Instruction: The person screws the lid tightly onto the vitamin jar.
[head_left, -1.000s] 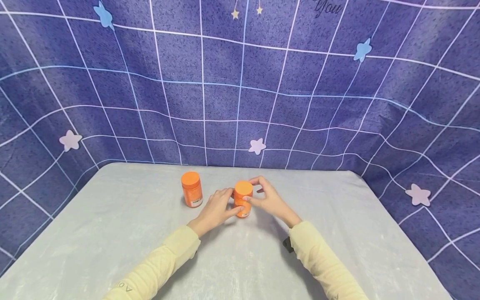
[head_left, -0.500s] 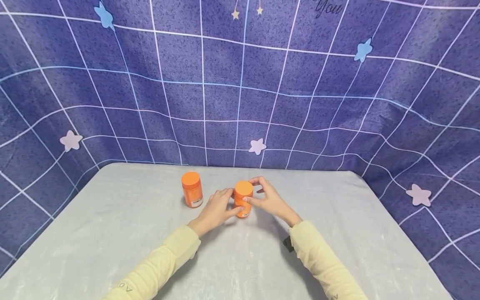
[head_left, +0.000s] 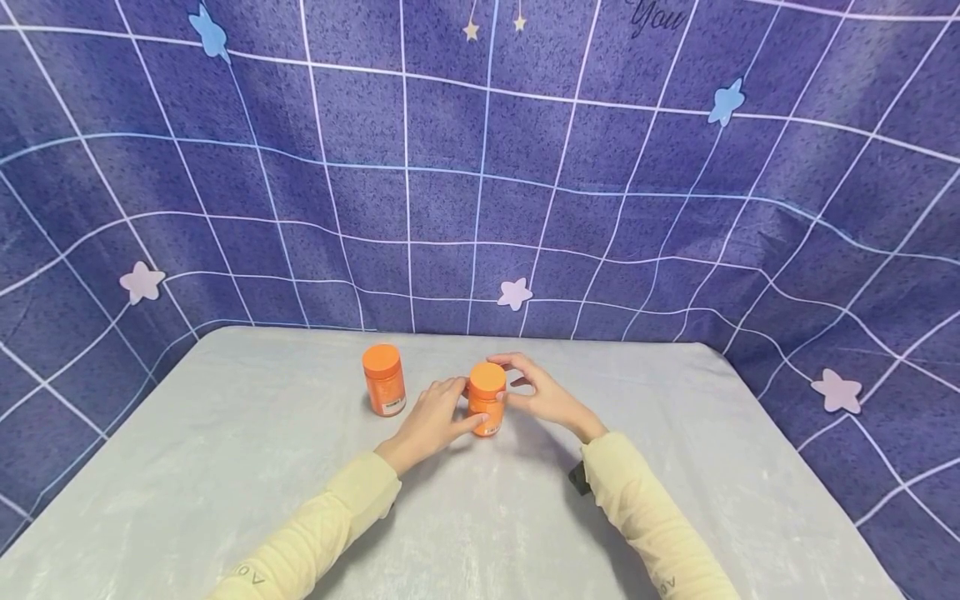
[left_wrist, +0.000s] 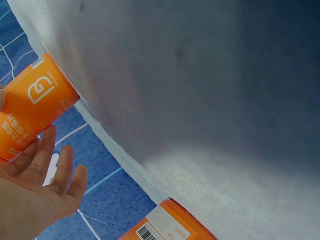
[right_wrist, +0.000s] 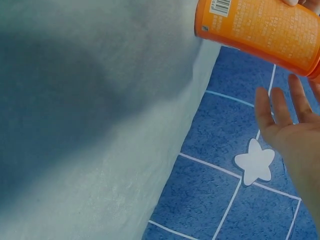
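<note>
An orange bottle [head_left: 481, 407] with an orange screw lid [head_left: 488, 375] stands upright near the middle of the table. My left hand [head_left: 430, 422] grips its body from the left, thumb in front and fingers behind. From the right, my right hand [head_left: 549, 400] pinches the lid between thumb and forefinger. The left wrist view shows white print on the bottle [left_wrist: 40, 97], with several fingers of the left hand [left_wrist: 42, 190] spread below it. In the right wrist view, a barcode marks the bottle [right_wrist: 250, 30], and the other right-hand fingers extend away from it.
A second orange bottle [head_left: 386, 390], lidded and upright, stands left of the hands. Behind the grey cloth-covered table [head_left: 225, 467] hangs a blue curtain [head_left: 442, 208] with grid lines and stars. A dark device shows beneath the right cuff.
The right hand's thumb and forefinger have shifted slightly around the lid, and its wrist has moved a little to the right. The left hand and both bottles stay in place.
</note>
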